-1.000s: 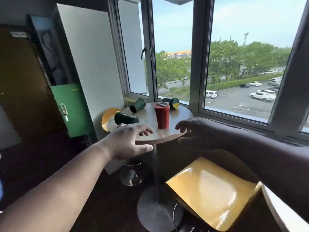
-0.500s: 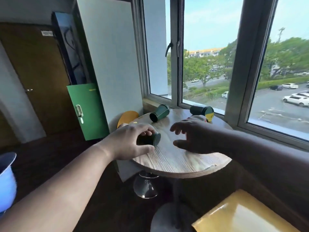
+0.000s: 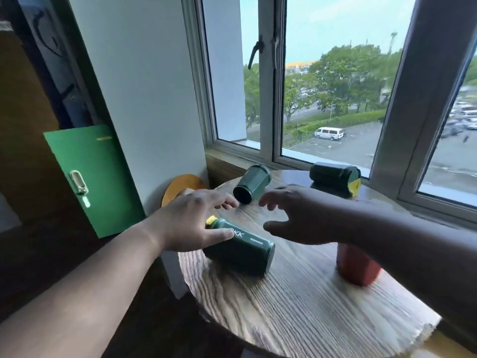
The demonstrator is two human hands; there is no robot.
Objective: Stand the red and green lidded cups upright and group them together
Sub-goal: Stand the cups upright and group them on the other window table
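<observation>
Near green cup (image 3: 238, 250) lies on its side on the desk (image 3: 296, 306), the left hand (image 3: 192, 223) now resting on its lid end, thumb along it, instead of covering it. Right hand (image 3: 299, 218) hovers open; red cup (image 3: 357, 267) upright beneath its forearm. Two green cups (image 3: 251, 183) (image 3: 334, 178) lie beyond the hands.

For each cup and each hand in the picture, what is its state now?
Near green cup: lying on its side, left hand on it.
Middle green cup: lying on its side, untouched.
Far green cup: lying on its side by the window.
Red cup: upright, partly hidden by the right arm.
Left hand: thumb on the near cup.
Right hand: open, holding nothing.
</observation>
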